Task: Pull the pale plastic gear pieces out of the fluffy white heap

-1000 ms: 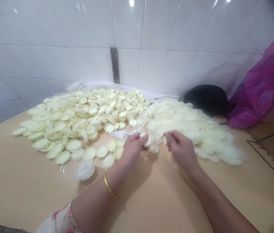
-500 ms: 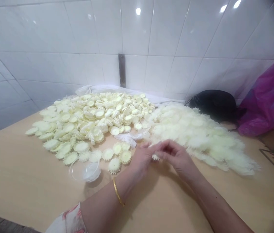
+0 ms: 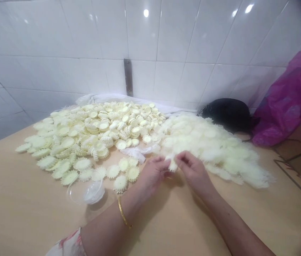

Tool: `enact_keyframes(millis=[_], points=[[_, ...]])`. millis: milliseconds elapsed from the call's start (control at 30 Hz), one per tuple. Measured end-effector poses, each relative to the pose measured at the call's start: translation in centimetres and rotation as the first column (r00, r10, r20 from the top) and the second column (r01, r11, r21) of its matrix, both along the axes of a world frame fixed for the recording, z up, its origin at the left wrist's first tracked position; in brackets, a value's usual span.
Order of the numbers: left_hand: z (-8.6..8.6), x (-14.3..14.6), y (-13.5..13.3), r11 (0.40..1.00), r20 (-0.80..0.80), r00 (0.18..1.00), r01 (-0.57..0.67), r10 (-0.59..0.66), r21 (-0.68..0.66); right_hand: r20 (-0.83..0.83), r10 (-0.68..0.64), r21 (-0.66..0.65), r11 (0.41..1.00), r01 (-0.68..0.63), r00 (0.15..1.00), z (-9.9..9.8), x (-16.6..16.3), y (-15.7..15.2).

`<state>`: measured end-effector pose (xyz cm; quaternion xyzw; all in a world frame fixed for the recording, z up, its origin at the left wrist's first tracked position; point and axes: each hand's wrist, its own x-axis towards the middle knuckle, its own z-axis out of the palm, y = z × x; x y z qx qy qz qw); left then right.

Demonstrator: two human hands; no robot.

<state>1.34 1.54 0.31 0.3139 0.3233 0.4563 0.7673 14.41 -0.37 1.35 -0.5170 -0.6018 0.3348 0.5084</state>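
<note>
A small pale-yellow flower-shaped disc with a scalloped edge is held up between my two hands. My left hand is closed, thumb and fingers gripping the disc's left side. At its right edge, my right hand pinches with thumb and forefinger. A thin clear thread shows near my left fingertips. Several similar discs lie on the table just left of my left hand. A coil of clear thread sits beside my left forearm, with a loose loop standing up from it.
A large heap of pale scalloped discs covers the back left of the wooden table. Fluffier whitish pieces are piled at right. Behind them are a black rounded object and a magenta plastic bag, against a tiled wall.
My hands have drawn slightly apart, and the disc between them shows more plainly. The whole view has shifted, so things sit further left.
</note>
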Motion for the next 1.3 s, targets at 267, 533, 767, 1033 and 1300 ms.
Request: enact_keyframes(millis=[267,533,767,1033,1300], points=[[-0.1,0.1,0.1,1.0,0.008,1.0,0.004,-0.004,0.022,-0.354,0.12,-0.146,0.972,-0.182,0.927,-1.1,0.5,0.7],[-0.2,0.3,0.1,0.993,-0.122,0.987,-0.103,0.108,0.05,-0.196,0.215,-0.132,0.961,-0.243,0.957,-0.3,0.2,0.2],[-0.2,0.2,0.1,0.996,-0.124,0.988,-0.082,0.087,0.046,-0.235,0.173,-0.165,0.963,-0.215,0.956,-0.4,0.1,0.2],[-0.2,0.0,0.0,0.997,-0.209,0.977,-0.035,0.051,0.075,-0.143,0.039,-0.147,0.987,-0.06,0.989,-0.5,0.4,0.6],[0.5,0.5,-0.4,0.996,-0.188,0.982,-0.009,0.026,0.091,0.024,-0.076,-0.041,0.996,0.077,0.997,-0.5,0.1,0.5]])
